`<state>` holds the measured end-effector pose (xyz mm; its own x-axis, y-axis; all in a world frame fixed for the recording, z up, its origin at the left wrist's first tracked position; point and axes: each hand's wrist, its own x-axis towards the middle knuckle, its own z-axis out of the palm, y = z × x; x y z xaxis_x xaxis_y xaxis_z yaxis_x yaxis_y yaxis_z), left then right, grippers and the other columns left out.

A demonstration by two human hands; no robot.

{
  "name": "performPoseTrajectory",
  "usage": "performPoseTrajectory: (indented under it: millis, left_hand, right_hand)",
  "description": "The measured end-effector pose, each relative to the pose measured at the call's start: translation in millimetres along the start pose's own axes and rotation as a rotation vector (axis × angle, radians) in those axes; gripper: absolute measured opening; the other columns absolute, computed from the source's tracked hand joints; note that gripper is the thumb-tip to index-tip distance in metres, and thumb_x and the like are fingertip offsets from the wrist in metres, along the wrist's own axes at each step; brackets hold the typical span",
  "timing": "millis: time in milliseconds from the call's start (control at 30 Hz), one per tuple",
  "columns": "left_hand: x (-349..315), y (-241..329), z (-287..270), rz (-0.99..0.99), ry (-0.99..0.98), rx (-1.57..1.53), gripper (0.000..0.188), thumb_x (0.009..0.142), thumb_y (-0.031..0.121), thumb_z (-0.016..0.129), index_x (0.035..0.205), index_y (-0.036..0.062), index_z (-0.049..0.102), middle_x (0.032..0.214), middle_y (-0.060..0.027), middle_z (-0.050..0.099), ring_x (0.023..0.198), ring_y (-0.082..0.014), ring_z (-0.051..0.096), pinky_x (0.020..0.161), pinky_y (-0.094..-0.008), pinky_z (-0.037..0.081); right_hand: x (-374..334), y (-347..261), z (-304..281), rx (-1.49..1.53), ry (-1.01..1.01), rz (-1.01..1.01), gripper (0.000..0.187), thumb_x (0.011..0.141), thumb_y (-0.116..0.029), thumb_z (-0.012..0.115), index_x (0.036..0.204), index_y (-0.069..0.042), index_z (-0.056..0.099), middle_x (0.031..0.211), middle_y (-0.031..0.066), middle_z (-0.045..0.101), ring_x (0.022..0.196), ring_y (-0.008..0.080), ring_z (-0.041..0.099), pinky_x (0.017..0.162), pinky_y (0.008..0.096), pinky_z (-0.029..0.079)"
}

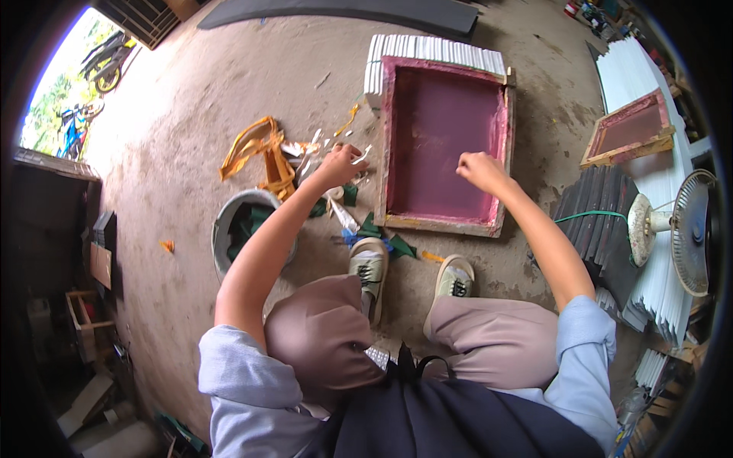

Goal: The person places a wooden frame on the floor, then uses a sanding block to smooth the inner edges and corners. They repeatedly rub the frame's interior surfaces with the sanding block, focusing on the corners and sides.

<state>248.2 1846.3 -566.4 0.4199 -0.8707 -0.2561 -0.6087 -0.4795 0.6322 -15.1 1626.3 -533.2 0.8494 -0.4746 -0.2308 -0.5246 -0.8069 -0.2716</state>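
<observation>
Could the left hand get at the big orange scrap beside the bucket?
Probably yes: the big orange scrap lies left of the left hand, with only small white scraps seen between them.

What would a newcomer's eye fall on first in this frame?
Probably the big magenta framed screen right of centre, with a stack of white sheets showing past its far edge and the curled right hand above its right side. Left of it, the left hand seems to pinch a thin white strip, near crumpled orange material on the floor.
</observation>
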Motion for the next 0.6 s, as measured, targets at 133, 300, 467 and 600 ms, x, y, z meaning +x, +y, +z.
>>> performPoseTrajectory:
  millis: [133, 300, 467, 600]
  left_hand:
    - [-18, -37, 41, 0.026, -0.066, -0.113, 0.052, 0.081, 0.044, 0.066, 0.112, 0.0025, 0.056, 0.108, -0.0212, 0.058, 0.102, -0.0323, 0.057, 0.09, -0.0394, 0.046]
    - [-24, -80, 98, -0.14, 0.015, -0.421, 0.044, 0.087, 0.034, 0.063, 0.113, -0.0007, 0.054, 0.104, -0.0194, 0.061, 0.098, -0.0283, 0.061, 0.085, -0.036, 0.048]
    - [-18, -53, 151, -0.127, 0.223, -0.702, 0.034, 0.094, 0.023, 0.054, 0.117, -0.0008, 0.051, 0.111, -0.0179, 0.056, 0.098, -0.0259, 0.061, 0.085, -0.0341, 0.049]
    - [-21, -55, 170, -0.127, 0.293, -0.72, 0.032, 0.095, 0.023, 0.051, 0.117, -0.0008, 0.051, 0.11, -0.0176, 0.054, 0.1, -0.0263, 0.058, 0.087, -0.0349, 0.046]
  right_hand:
    - [-10, -39, 28, -0.151, -0.081, -0.397, 0.022, 0.08, -0.025, 0.066, 0.086, -0.004, 0.062, 0.084, 0.0138, 0.066, 0.083, 0.0323, 0.065, 0.07, 0.0423, 0.053]
    - [-9, -85, 68, 0.119, -0.341, -0.288, 0.032, 0.082, -0.032, 0.066, 0.096, -0.004, 0.062, 0.094, 0.015, 0.064, 0.095, 0.0315, 0.06, 0.079, 0.0424, 0.05]
    - [-5, -72, 160, 0.586, -0.043, 0.031, 0.026, 0.078, -0.021, 0.072, 0.095, -0.003, 0.063, 0.093, 0.0127, 0.061, 0.091, 0.0273, 0.059, 0.081, 0.0368, 0.047]
    - [-4, -87, 213, 0.625, 0.204, 0.099, 0.026, 0.074, -0.019, 0.074, 0.093, -0.005, 0.064, 0.094, 0.01, 0.061, 0.093, 0.0298, 0.055, 0.082, 0.0389, 0.045]
